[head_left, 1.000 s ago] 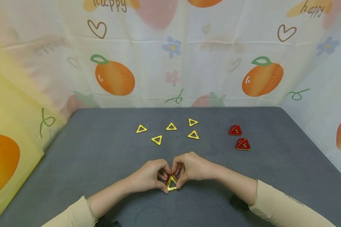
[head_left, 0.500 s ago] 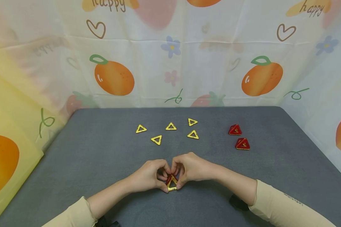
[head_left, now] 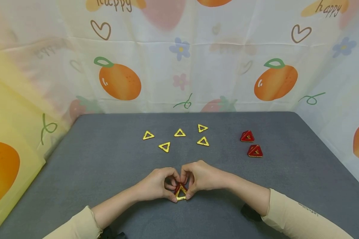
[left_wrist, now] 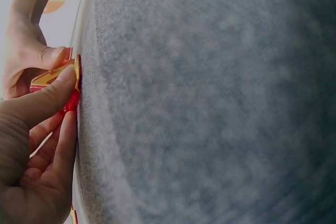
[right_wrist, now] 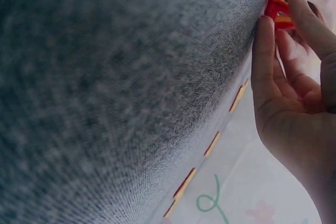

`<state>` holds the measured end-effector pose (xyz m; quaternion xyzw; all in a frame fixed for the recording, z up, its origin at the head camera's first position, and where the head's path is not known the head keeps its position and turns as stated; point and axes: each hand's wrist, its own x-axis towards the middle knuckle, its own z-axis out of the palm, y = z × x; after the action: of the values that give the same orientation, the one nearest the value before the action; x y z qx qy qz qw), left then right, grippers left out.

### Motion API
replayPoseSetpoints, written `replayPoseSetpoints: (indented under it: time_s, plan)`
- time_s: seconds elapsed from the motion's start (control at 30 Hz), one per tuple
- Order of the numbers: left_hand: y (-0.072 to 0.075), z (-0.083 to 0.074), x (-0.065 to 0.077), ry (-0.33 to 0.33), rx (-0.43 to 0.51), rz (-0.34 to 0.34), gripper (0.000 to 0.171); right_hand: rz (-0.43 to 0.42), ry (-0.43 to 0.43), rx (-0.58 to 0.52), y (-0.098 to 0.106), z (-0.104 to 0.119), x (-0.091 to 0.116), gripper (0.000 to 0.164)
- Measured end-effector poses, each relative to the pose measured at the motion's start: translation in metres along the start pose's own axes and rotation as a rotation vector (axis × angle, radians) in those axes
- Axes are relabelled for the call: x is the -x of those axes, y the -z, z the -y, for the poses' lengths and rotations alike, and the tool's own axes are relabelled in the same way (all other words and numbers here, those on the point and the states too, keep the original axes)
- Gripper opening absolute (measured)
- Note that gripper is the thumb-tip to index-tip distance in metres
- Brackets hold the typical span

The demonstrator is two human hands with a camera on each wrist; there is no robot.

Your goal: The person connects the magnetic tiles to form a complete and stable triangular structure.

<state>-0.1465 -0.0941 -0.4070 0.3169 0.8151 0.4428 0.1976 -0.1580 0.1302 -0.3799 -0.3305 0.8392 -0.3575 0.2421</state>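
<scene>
In the head view, both hands meet near the front middle of the table around a small pyramid-like shape of triangular tiles (head_left: 181, 199), its near side a gold-faced open triangle, with red behind. My left hand (head_left: 158, 186) pinches its left side between thumb and fingers. From the right, my right hand (head_left: 204, 176) pinches the other side, the fingertips of both hands close together at the top. The left wrist view has the tiles' red edge (left_wrist: 73, 100) low against the table, under the left thumb. Red tile sides (right_wrist: 273, 8) also appear in the right wrist view. Fingers hide the back.
Several loose gold triangular tiles lie flat farther back, among them one at the left (head_left: 148, 138) and one at the right (head_left: 202, 145). Two red pyramids (head_left: 255, 151) stand at the right. A printed cloth (head_left: 155, 76) hangs behind the grey table (head_left: 107, 146).
Both hands keep their hold on the tiles at the same spot. Slightly more red shows behind the gold near triangle than a second ago.
</scene>
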Motion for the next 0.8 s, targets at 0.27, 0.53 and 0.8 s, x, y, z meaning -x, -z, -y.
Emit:
replayPoseSetpoints:
  time_s: [0.27, 0.53, 0.8]
  plan:
    - [0.003, 0.008, -0.002, 0.028, 0.129, 0.029, 0.048, 0.007, -0.021, 0.007, 0.002, -0.002, 0.000, 0.035]
    - [0.005, 0.012, 0.000, 0.062, 0.224, 0.049, 0.044, 0.011, -0.012, 0.007, 0.007, -0.001, 0.000, 0.036]
    - [0.005, 0.013, 0.000, 0.024, 0.224, 0.063, 0.044, -0.035, -0.019, 0.011, 0.020, -0.005, -0.002, 0.037]
